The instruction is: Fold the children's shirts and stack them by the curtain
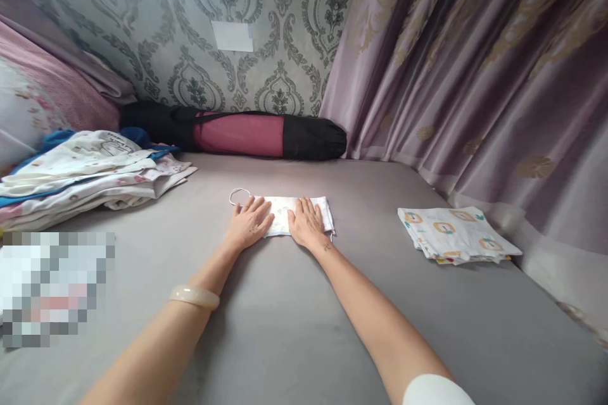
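A small folded white cloth with a faint print lies flat on the grey bedsheet in front of me. A thin white cord loops out from its far left corner, and another short end shows at its right edge. Resting on the left end of the cloth, my left hand is flat with its fingers spread. My right hand presses flat on the right part, fingers stretched forward. Some of the cloth is hidden under both hands. What kind of item it is, I cannot tell.
To the right lies a folded stack of white printed cloth. A pile of clothes is at the left, with a blurred-out item nearer me. A black and red long bag lies along the wall, and purple curtains hang at right.
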A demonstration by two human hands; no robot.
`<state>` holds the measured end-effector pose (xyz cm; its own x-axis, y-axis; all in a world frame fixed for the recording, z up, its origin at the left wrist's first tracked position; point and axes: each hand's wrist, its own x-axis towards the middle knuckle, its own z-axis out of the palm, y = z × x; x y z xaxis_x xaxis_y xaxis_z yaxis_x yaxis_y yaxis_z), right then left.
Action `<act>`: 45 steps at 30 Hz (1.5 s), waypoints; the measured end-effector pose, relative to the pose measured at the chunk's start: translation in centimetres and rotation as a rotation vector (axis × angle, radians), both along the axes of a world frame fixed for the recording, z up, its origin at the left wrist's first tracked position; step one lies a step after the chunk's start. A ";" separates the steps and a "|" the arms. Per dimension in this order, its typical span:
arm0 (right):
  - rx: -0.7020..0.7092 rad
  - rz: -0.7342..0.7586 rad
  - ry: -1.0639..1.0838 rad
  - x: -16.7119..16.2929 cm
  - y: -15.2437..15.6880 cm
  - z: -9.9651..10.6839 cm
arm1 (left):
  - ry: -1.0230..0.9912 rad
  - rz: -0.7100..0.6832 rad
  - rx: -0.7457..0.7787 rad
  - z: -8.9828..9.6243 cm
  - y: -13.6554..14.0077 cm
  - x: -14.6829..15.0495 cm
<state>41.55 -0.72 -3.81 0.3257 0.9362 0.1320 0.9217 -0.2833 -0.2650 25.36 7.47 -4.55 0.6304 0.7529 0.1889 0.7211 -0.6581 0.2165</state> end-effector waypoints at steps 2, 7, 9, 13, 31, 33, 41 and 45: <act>-0.019 0.004 0.006 0.1 -0.1 0.1 | 0.004 0.002 -0.005 0.2 -0.1 0.0; -0.042 0.026 -0.017 0.7 -0.9 0.5 | 0.009 -0.003 -0.012 0.3 -0.1 -0.1; -0.042 0.020 -0.042 1.2 -1.4 0.7 | 0.010 -0.004 -0.011 0.2 -0.1 -0.1; -0.043 -0.010 -0.057 2.0 -1.9 0.7 | 0.012 -0.004 -0.020 0.1 0.0 0.0; 0.049 -0.115 0.339 5.9 -1.6 1.9 | -0.322 0.325 -0.048 0.1 0.9 -1.0; 0.055 -0.195 0.369 7.4 -1.7 2.3 | -0.322 0.421 -0.072 0.3 1.3 -1.4; -0.089 -0.373 0.393 12.0 -2.9 1.4 | -0.165 0.521 -0.327 2.2 2.5 -2.6; -0.128 -0.389 0.381 11.4 -2.7 1.4 | -0.169 0.547 -0.423 3.1 2.6 -2.2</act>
<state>52.90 -3.40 -2.38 0.6526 0.7385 -0.1697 0.5888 -0.6351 -0.5000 23.18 10.10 -1.43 0.1287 0.9834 -0.1281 0.8582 -0.0457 0.5112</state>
